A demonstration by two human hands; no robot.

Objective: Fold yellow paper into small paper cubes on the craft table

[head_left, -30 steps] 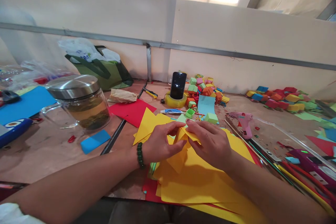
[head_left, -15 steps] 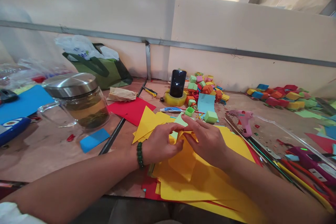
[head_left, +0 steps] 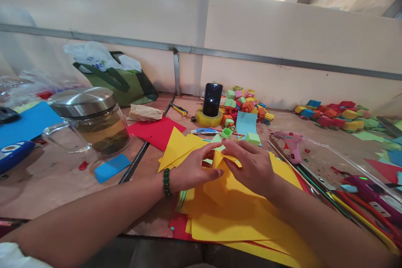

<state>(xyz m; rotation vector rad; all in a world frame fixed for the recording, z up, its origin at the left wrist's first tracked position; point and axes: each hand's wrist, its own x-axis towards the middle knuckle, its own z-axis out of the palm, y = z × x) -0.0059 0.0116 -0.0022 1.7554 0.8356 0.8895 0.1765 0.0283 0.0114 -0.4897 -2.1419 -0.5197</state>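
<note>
A folded piece of yellow paper (head_left: 217, 160) stands between my hands, over a stack of yellow sheets (head_left: 226, 224). My right hand (head_left: 251, 165) pinches its upper right edge between thumb and fingers. From the left, my left hand (head_left: 193, 168) curls round the same paper, thumb below and index finger above, with a gap between them. The fingers partly hide the paper's folds. Just beyond my fingertips are a small open green paper box (head_left: 226, 132) and a light green paper cube (head_left: 252, 139).
A glass tea mug (head_left: 103, 134) stands left, near a blue paper piece (head_left: 112, 168). A phone (head_left: 212, 99) leans in a tape roll (head_left: 209, 119) before piled paper cubes (head_left: 248, 106). A pink glue gun (head_left: 292, 145) and scissors (head_left: 320, 180) lie right.
My left thumb and index finger have spread a little further apart around the yellow paper. My right hand has shifted slightly to the right, still pinching it.
</note>
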